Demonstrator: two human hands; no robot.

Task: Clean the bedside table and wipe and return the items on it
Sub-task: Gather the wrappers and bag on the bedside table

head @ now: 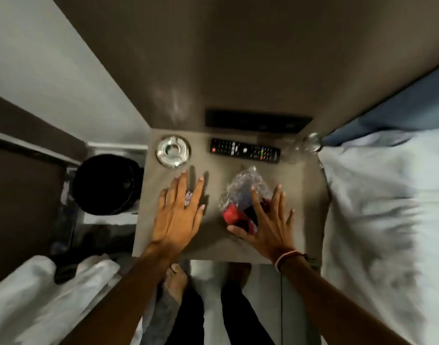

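The grey-brown bedside table (213,247) fills the middle of the head view. A glass ashtray (173,151) sits at its far left, a black remote control (245,150) lies at the far middle, and a clear glass (310,144) stands at the far right. My left hand (180,215) is spread flat, fingers apart, over a small crumpled wrapper (188,196) that shows between the fingers. My right hand (270,220) rests with fingers spread on a crumpled clear plastic bag with red and dark contents (241,195).
A black waste bin (106,185) stands on the floor left of the table. A bed with a white pillow (387,207) borders the table on the right. White cloth (39,300) lies at lower left. A black wall panel (258,119) is behind the table.
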